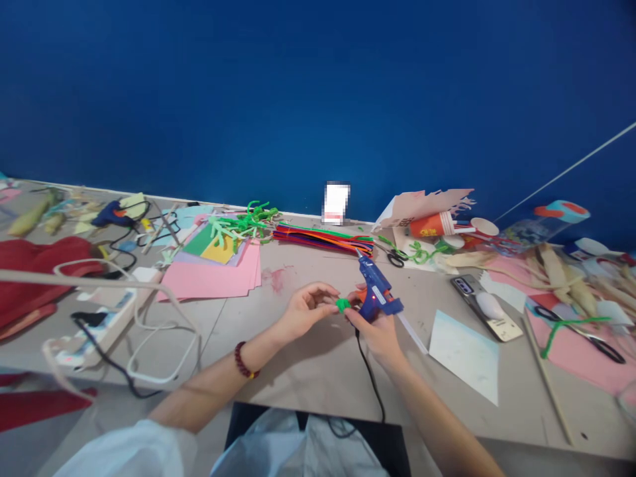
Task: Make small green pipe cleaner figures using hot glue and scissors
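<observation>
Hands [312, 310] narrow; 2 pinch green piece [342, 305]; right also holds blue glue gun [376, 286].

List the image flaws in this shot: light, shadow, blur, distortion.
Head view: wide-angle stretch distorts objects toward both sides; the upright white patch is blocky and washed out, its content unreadable; the blue wall darkens toward the top; faint, soft shadows fall on the table; the green piece looks too soft for fine detail.
</observation>
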Motion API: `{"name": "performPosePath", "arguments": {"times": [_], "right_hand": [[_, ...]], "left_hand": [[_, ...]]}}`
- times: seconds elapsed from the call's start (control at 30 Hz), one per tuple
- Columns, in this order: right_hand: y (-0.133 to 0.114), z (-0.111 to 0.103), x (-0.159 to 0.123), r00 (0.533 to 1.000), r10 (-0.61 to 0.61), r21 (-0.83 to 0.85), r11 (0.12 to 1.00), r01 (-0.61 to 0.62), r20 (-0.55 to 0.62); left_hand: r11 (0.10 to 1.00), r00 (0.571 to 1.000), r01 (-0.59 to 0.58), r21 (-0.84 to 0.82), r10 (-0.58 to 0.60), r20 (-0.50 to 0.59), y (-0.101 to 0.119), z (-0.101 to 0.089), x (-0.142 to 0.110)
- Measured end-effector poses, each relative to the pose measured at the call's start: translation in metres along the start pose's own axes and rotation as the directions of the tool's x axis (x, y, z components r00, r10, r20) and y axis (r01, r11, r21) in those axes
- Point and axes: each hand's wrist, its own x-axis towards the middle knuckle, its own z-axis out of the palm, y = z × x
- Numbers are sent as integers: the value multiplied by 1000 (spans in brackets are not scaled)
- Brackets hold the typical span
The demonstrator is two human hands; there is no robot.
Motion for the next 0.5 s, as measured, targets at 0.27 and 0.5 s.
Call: {"name": "performPosePath", "arguments": {"times": [0.27, 0.5], "right_hand": [[1, 2, -3, 998, -59, -62, 997, 57, -36], [3, 6, -4, 998, -60, -110, 992, 56, -37]], "left_hand": [[995, 994, 100, -7, -100, -34, 2, 1, -2], [998, 995, 70, 11, -69, -68, 5, 6, -7]]}}
